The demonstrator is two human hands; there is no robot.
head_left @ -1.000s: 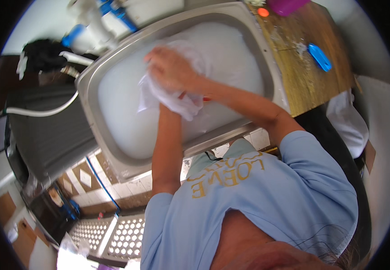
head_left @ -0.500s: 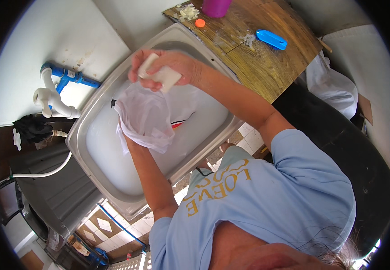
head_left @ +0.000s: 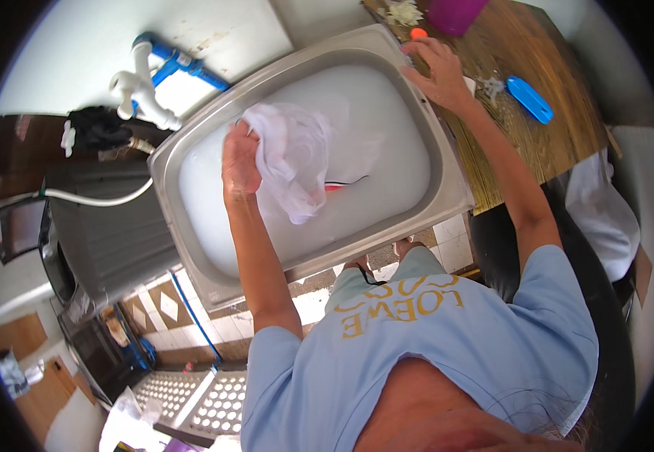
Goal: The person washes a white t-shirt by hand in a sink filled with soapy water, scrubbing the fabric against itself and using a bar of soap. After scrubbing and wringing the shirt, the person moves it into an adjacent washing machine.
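My left hand (head_left: 241, 160) grips the edge of a thin white cloth garment (head_left: 291, 162), lifted and bunched over the basin. Part of the white fabric lies in the cloudy water (head_left: 372, 94), where a red and black trim (head_left: 334, 187) shows. My right hand (head_left: 441, 74) is over the wooden counter beside the basin's far right corner, its fingers apart. Just past its wrist, a white bar of soap (head_left: 469, 86) lies on the counter, partly hidden by the hand. An orange cap (head_left: 418, 34) sits by the fingertips.
The grey basin (head_left: 459, 184) has a white tap (head_left: 140, 90) on blue pipe at its far left. On the wooden counter (head_left: 523, 151) are a blue brush (head_left: 529, 99), a purple container (head_left: 455, 15) and a pale crumpled piece (head_left: 404, 12). A white hose (head_left: 93, 198) runs at left.
My right hand has moved from above the cloth to the counter at right and let go of the soap. My left hand still holds the cloth. The view has shifted.
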